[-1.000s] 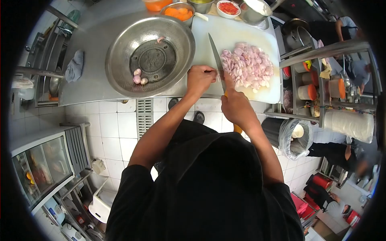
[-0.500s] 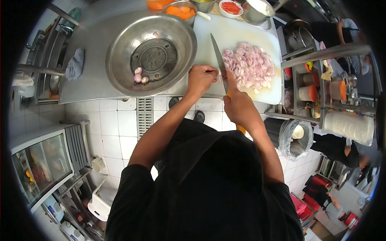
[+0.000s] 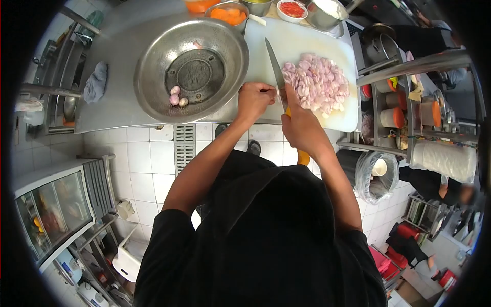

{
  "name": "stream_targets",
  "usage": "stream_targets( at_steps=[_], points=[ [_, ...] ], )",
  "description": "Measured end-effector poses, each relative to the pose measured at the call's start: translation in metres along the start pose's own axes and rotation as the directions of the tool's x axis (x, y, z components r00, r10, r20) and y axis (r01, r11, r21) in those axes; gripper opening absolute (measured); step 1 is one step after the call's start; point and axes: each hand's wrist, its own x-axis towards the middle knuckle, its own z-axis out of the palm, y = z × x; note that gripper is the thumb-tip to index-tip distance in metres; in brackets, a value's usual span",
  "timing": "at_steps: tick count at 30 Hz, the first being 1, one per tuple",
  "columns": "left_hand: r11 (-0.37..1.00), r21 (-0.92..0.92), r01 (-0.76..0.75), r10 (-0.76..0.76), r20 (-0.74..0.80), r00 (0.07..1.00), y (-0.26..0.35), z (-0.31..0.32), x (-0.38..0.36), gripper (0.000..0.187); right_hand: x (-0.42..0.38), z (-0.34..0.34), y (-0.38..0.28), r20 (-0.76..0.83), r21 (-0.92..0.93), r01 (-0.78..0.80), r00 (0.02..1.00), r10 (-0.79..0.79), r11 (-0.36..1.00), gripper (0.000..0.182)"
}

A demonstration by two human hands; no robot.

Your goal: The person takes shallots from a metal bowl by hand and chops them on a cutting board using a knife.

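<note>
My right hand (image 3: 305,130) is wrapped round the yellow handle of a kitchen knife (image 3: 274,61), its forefinger stretched along the blade. The blade points away from me over a white cutting board (image 3: 261,46). Close to its left side, the curled fingers of my left hand (image 3: 254,102) pinch a small pale shallot, mostly hidden by the fingertips. Right of the blade lies a heap of sliced shallots (image 3: 319,82). A wide steel basin (image 3: 148,59) stands left of the board, with several whole peeled shallots (image 3: 175,95) at its bottom.
Along the far edge stand a pot of orange slices (image 3: 227,16), a white bowl of red strips (image 3: 292,10) and a steel pot (image 3: 326,14). A grey cloth (image 3: 95,82) lies on the steel table (image 3: 120,61). A lined bin (image 3: 376,179) is at lower right. Other people are farther right.
The knife and my right hand have shifted slightly left and toward the far side. My left hand stays nearly in place beside the blade. The heap and the basin look unchanged.
</note>
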Motion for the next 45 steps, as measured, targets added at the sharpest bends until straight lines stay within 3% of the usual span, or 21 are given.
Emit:
stream_targets(
  at_steps=[12, 21, 36, 43, 45],
  points=[
    [0.997, -0.073, -0.016, 0.015, -0.005, 1.0, -0.002, 0.0, 0.001, 0.016, 0.043, 0.041, 0.026, -0.204, 0.056, 0.157, 0.968, -0.143, 0.986, 0.074],
    [1.0, -0.03, -0.005, 0.004, -0.014, 1.0, -0.002, 0.001, 0.0, 0.016, -0.003, -0.004, -0.008, 0.017, 0.026, -0.036, 0.999, 0.036, 0.999, 0.074],
    [1.0, -0.024, -0.014, 0.014, -0.013, 1.0, 0.001, 0.001, -0.001, 0.015, 0.009, 0.015, 0.002, -0.07, 0.043, 0.005, 0.998, -0.002, 0.999, 0.072],
    [0.999, -0.011, -0.035, 0.034, -0.034, 0.999, -0.002, 0.004, -0.001, 0.018, 0.041, 0.038, 0.022, -0.157, 0.085, 0.103, 0.984, -0.089, 0.991, 0.076],
    [0.99, 0.132, -0.053, 0.058, -0.034, 0.998, -0.003, 0.006, -0.004, 0.017, 0.046, 0.032, 0.029, -0.109, 0.153, 0.07, 0.993, -0.054, 0.986, 0.075]
  ],
)
